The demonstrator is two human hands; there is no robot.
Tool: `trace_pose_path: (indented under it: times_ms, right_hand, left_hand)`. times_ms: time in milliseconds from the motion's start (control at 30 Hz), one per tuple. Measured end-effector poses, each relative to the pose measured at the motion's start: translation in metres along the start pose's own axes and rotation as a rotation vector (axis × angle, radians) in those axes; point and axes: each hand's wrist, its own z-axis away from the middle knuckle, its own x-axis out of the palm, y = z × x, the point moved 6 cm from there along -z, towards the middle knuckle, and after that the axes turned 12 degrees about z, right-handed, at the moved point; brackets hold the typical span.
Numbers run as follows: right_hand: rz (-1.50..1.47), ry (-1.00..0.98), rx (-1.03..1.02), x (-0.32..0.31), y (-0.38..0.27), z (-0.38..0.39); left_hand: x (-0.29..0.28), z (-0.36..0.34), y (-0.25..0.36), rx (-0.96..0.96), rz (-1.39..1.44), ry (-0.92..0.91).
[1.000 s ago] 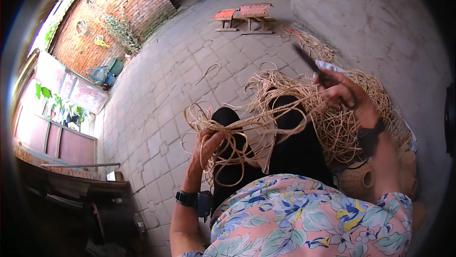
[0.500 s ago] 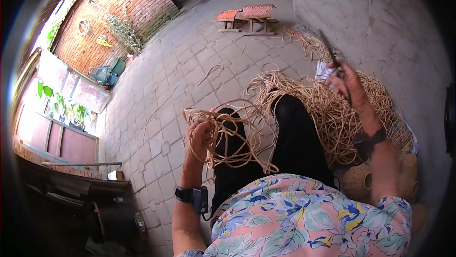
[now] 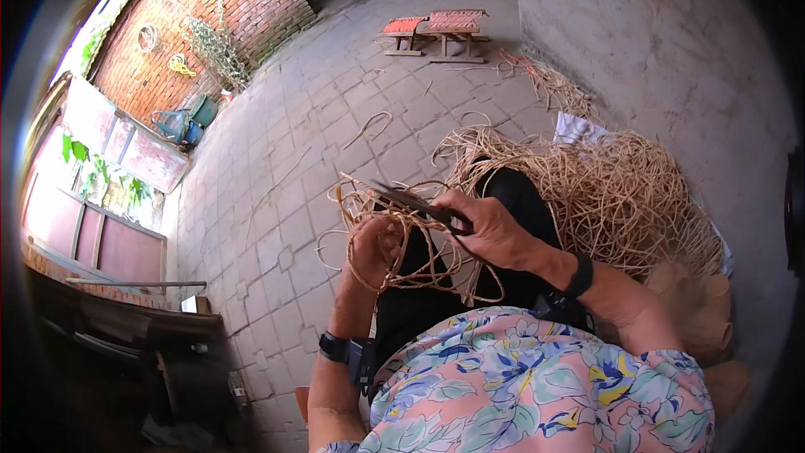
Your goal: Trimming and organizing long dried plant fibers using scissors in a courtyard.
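Note:
My left hand (image 3: 375, 245) is closed around a loose bundle of tan twisted straw cord (image 3: 411, 222), whose loops hang over my left knee. In my right hand (image 3: 496, 233) is a pair of dark metal scissors (image 3: 407, 199), held by the handles. Their blades point left and lie across the top of the bundle, just above my left fingers. Whether the blades touch a strand I cannot tell. A large tangled heap of the same cord (image 3: 620, 193) spreads beside my right leg and reaches over toward my knee.
Two low wooden stools (image 3: 454, 24) with red woven seats stand ahead on the paved floor (image 3: 285, 160). A grey wall (image 3: 654, 42) rises at the right. White cloth (image 3: 579, 128) lies by the heap, and woven straw pieces (image 3: 692, 310) sit near my right elbow.
My right hand has swung left and down with the scissors, from above the heap to the bundle. My left hand has shifted slightly right and stays closed on the cord.

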Motion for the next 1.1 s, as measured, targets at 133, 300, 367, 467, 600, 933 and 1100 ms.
trace_pose_path:
  times_ms: [133, 300, 367, 467, 600, 933, 1100]
  right_hand:
    - [0.039, 0.023, -0.056, 0.02, 0.019, -0.01]
    - [-0.495, -0.022, 0.139, 0.013, 0.038, -0.004]
    - [-0.528, -0.037, 0.181, 0.004, 0.036, 0.001]
    - [-0.525, -0.004, 0.173, -0.011, 0.039, 0.009]
    - [-0.467, 0.064, 0.209, -0.034, 0.046, 0.016]
    - [-0.476, 0.161, 0.233, -0.045, 0.048, 0.014]
    - [-0.471, 0.174, 0.267, -0.042, 0.05, 0.012]
  left_hand:
    - [0.007, 0.006, -0.007, 0.002, 0.02, -0.02]
    - [0.011, 0.008, -0.003, 0.094, -0.143, -0.031]
    - [0.009, 0.009, 0.003, 0.139, -0.148, -0.039]
    - [0.001, 0.004, 0.007, 0.174, -0.124, -0.068]
    - [-0.004, 0.004, 0.01, 0.171, -0.104, -0.002]
    - [0.009, 0.004, 0.003, 0.145, -0.141, -0.066]
    - [0.009, 0.004, -0.002, 0.09, -0.079, -0.135]
